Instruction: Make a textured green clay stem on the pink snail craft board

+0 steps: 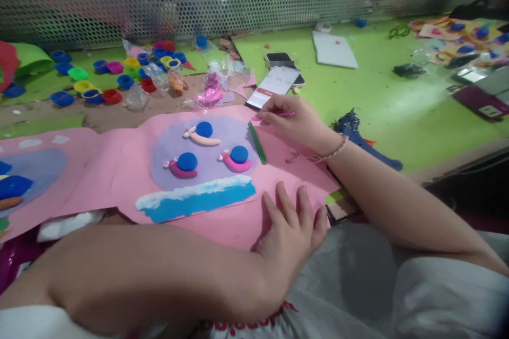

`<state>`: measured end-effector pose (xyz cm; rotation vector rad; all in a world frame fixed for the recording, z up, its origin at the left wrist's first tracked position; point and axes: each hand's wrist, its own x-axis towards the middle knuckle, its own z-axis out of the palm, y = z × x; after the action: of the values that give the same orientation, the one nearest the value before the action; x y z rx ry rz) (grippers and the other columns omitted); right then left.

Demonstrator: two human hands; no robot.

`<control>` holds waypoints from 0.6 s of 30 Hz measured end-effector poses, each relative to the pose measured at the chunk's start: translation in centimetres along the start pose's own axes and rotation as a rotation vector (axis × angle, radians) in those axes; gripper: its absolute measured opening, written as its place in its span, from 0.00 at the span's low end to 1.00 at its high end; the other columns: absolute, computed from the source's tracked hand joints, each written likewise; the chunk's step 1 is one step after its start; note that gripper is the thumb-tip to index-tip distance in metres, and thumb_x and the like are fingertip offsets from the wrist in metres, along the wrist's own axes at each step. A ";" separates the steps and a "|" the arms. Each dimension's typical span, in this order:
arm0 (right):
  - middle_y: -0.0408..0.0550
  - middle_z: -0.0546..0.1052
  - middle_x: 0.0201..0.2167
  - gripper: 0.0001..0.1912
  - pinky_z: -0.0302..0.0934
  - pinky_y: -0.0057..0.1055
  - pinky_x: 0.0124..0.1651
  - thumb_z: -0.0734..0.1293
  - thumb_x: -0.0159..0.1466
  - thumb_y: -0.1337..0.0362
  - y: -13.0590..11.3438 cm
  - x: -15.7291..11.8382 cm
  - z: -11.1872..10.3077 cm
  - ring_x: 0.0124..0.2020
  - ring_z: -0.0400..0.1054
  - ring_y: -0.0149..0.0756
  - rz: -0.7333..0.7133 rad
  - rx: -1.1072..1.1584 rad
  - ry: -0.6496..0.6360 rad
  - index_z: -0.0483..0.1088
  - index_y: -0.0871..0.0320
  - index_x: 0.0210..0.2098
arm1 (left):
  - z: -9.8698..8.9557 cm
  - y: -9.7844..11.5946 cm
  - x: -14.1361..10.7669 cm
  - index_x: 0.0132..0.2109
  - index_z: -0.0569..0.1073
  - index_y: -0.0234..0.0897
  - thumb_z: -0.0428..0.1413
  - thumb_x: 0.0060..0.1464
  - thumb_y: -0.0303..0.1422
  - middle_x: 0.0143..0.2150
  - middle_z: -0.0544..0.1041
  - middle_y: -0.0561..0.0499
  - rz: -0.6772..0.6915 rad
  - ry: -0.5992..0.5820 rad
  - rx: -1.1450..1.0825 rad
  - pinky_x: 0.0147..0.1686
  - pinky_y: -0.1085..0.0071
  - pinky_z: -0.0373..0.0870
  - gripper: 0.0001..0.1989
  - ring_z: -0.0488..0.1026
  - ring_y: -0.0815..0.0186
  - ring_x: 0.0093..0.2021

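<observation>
My left hand [292,222] lies flat with fingers spread on a large pink paper sheet [222,222]. My right hand [294,116] pinches a thin pink stick-like tool [286,114] over the sheet's upper right part. Just below those fingertips a dark green clay strip [257,143] is stuck on the pink. On a lilac oval [167,137] sit three clay snails: one with a peach body [204,139], one magenta [183,172] and one pink [237,165], each with a blue round shell. Beneath them runs a blue clay band [202,204] with a white wavy top.
Several coloured clay tubs [93,95] and plastic-wrapped clay pieces [212,87] stand behind the sheet. Phones [272,87], a white board [334,48] and a dark blue tool [369,148] lie on the green table [382,90]. A perforated metal panel [178,5] rises behind.
</observation>
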<state>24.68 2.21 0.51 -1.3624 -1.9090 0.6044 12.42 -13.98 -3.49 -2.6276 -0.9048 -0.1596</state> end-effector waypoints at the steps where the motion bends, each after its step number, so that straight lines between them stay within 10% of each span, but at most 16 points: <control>1: 0.47 0.77 0.26 0.04 0.63 0.30 0.34 0.65 0.59 0.67 0.0 0.0 0.0 0.29 0.70 0.32 0.006 0.010 -0.005 0.71 0.60 0.28 | -0.1 -0.1 0.0 0.59 0.67 0.54 0.46 0.64 0.31 0.59 0.72 0.46 0.000 -0.003 -0.001 0.40 0.48 0.78 0.20 0.74 0.46 0.52; 18: 0.47 0.74 0.25 0.04 0.60 0.30 0.27 0.67 0.58 0.63 2.5 0.7 0.1 0.26 0.67 0.32 -0.088 0.055 0.000 0.70 0.58 0.32 | 0.7 0.7 -0.2 0.63 0.61 0.53 0.41 0.65 0.28 0.61 0.70 0.45 0.002 0.000 0.117 0.42 0.49 0.76 0.23 0.73 0.48 0.53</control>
<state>26.03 3.70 -1.17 -1.2375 -1.9275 0.6088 12.72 -14.32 -4.40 -2.5203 -0.8842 -0.1030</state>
